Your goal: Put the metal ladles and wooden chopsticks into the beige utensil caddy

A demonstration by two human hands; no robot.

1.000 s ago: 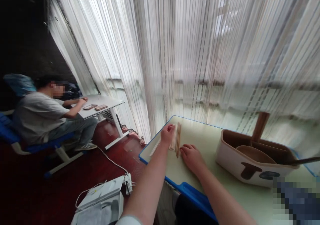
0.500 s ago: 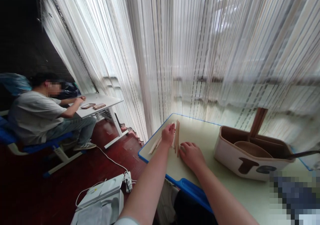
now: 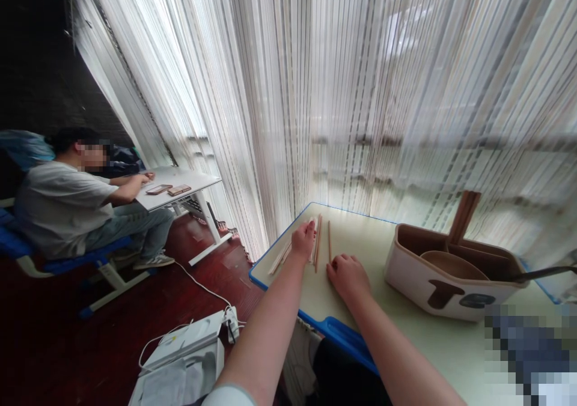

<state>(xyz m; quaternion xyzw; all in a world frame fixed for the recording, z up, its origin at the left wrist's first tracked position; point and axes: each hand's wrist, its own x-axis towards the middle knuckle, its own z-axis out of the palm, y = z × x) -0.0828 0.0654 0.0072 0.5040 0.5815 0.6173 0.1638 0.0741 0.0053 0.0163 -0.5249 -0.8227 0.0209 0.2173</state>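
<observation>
Brown, straight and slender, one stick (image 3: 329, 241) lay at the right hand's (image 3: 350, 278) curled fingertips; thin, pale sticks (image 3: 280, 259) lay beside the left hand's (image 3: 302, 239) bent fingers. Whether either gripped anything, I couldn't tell.

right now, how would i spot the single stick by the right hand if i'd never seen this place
Start at the pale table with the blue edge, in front of the striped curtain. On it, find the right hand; a thin brown stick points from its fingertips toward the curtain. It lies alone, a gap separating it from the other sticks nearer the left hand.
</observation>
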